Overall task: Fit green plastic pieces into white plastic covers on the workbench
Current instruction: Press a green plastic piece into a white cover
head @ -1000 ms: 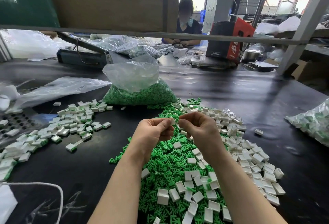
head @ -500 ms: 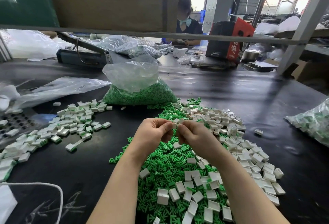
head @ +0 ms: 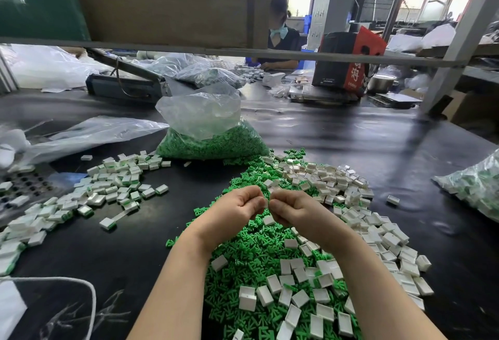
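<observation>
Far left on the black workbench lies a spread of white covers with green showing at their edges. Mid-bench, a loose heap of small green pieces is strewn with open, boxy white covers. Above it the left hand and right hand meet, fingers curled, pinching one small white cover between their fingertips.

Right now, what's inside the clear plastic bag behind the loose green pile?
The clear plastic bag holds green plastic pieces filling its lower part; the crumpled top looks empty. Anything buried beneath them is hidden.
</observation>
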`<state>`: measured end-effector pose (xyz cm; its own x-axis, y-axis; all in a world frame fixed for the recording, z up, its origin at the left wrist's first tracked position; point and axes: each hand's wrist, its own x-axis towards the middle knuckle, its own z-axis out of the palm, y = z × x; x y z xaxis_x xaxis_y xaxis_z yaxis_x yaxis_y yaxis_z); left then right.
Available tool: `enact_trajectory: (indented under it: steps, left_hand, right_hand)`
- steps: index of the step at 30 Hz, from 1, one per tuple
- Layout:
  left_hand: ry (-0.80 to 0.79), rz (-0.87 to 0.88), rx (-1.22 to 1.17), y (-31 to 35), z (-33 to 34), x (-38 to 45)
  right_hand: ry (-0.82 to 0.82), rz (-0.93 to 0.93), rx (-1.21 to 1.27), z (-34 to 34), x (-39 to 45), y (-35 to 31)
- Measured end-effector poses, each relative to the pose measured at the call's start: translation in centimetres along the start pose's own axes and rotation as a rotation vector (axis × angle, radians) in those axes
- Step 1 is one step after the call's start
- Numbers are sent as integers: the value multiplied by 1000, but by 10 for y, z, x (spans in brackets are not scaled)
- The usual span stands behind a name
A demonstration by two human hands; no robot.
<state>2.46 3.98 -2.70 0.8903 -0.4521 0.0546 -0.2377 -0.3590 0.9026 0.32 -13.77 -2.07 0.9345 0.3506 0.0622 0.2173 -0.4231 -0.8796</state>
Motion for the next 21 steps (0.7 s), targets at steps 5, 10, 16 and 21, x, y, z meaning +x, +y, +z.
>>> enact_trajectory:
  steps: [5,10,16,21]
  left_hand:
    - [1,11,34,0,-1,-1]
    - [4,-11,106,-1,-1,0]
    - [-13,-16,108,3,-2,-3]
    - [-9,11,78,3,-2,-3]
  right_hand:
    - [7,-26,-30,0,1,3]
    - [-2,-51,-134,1,1,4]
    - [-23,-64,-163,3,0,2]
    - [-36,-36,-23,3,-1,0]
